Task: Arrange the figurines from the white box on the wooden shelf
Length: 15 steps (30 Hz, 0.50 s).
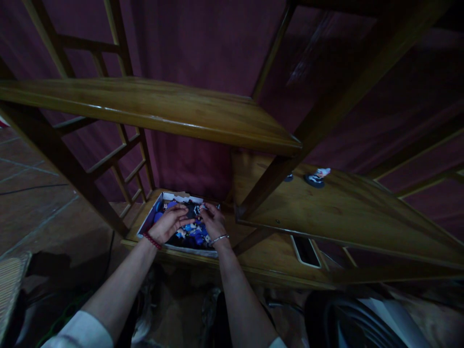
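Both my hands meet over a white-rimmed box (183,195) packed with several small blue, purple and black figurines (195,234). Between them is a small figurine (196,210) with a dark round base and a black-and-white body. My left hand (172,223), with a red bead bracelet at the wrist, pinches the dark base. On the other side, my right hand (213,221), wearing a silver bracelet, has its fingers closed around the figurine's upper end. Fine details of the figurine are too dim to make out.
A wooden shelf board (152,111) spans above the box. On the raised board to the right stands another figurine (317,178), with a second partly hidden behind a post. A phone (306,251) lies on the lower board. A dark cable (110,249) runs down at left.
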### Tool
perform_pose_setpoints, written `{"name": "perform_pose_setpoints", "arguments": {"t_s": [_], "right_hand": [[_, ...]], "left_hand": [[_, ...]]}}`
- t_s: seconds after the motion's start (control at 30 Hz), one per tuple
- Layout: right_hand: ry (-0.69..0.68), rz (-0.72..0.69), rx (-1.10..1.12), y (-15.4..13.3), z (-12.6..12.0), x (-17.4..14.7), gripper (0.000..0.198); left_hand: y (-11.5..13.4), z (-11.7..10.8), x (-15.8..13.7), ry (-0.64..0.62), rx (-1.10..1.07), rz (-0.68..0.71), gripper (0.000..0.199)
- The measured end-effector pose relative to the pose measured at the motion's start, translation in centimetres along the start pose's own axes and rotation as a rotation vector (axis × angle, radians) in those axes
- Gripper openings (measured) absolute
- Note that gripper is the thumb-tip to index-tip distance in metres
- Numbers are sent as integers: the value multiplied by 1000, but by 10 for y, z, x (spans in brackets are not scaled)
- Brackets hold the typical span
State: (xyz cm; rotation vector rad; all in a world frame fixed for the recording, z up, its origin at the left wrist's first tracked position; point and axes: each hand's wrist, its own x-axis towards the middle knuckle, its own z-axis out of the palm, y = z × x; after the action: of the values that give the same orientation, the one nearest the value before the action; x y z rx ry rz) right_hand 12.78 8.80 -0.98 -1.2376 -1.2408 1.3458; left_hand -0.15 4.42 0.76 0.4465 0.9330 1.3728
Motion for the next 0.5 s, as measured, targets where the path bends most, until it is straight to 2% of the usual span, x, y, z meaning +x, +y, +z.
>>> {"name": "perform_pose_setpoints", "arguments": {"t_s": [0.5], "right_hand": [[-34, -66, -21, 3, 0, 0, 26]], "left_hand": [[2, 3, -2, -1, 7, -2, 13]]}}
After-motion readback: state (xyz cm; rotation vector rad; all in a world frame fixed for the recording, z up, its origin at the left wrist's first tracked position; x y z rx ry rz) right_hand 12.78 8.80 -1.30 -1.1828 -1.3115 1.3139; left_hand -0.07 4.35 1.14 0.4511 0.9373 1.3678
